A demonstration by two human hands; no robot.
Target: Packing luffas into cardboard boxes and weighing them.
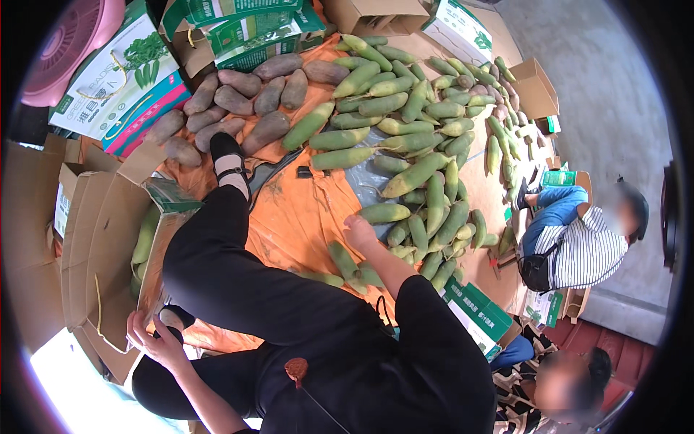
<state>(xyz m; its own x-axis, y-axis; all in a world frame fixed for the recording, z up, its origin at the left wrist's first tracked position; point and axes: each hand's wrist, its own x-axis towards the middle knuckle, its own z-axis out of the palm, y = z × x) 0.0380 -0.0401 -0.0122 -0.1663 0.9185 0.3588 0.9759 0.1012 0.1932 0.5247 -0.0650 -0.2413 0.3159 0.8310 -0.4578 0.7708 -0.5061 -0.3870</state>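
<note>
A: Could you make out the person's right hand (359,235)?

B: Mostly its back. It sat near the centre of the view, fingers bent, close against the tip of a green radish (384,213) at its two o'clock. The fingertips were turned out of sight, so I couldn't tell whether they gripped anything.

A: And the left hand (157,343)?

B: At eight o'clock, fingers loosely spread by the near edge of an open carton (94,246). They overlapped the cardboard, so whether they pinched it I couldn't say either.

A: What did that carton hold?

B: Pale green radishes (144,239), only a sliver of them; a flap covered the rest.

A: Anything by the right forearm?

B: Some loose radishes (343,260) at the hand's seven o'clock, one partly hidden by the black trouser leg (289,289). The big radish heap (408,137) ran from twelve to four, its lower layer buried.

A: Farther out?

B: Dull reddish roots (242,83) at eleven, their kind unclear, on an orange sheet (289,210). At ten, a pink basket (69,54) was cut off by the dark rim. Someone in a striped shirt (593,246) crouched at three, hands indistinct.
</note>
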